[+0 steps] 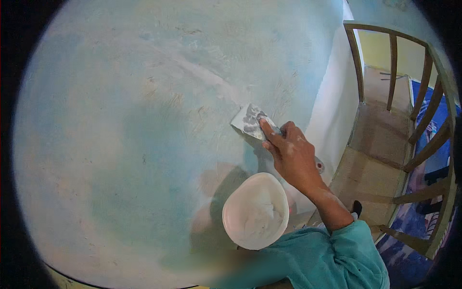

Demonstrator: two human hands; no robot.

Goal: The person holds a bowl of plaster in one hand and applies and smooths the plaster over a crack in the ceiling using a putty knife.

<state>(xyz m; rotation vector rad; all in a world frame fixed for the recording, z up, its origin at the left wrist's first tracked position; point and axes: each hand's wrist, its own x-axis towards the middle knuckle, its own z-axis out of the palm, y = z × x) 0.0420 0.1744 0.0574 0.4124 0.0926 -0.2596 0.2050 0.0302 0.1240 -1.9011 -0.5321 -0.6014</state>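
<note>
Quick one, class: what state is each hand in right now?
Left hand: out of view, so its grip cannot be told.
Right hand: closed, holding a scraper.

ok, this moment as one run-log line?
right hand: grips flat grey white-smeared scraper at blotchy pale-blue wall | left hand: not visible | round white tub: white paste inside, below right hand

Leftward, open wall [134,159] — tub [240,197] below hand [294,153]
</note>
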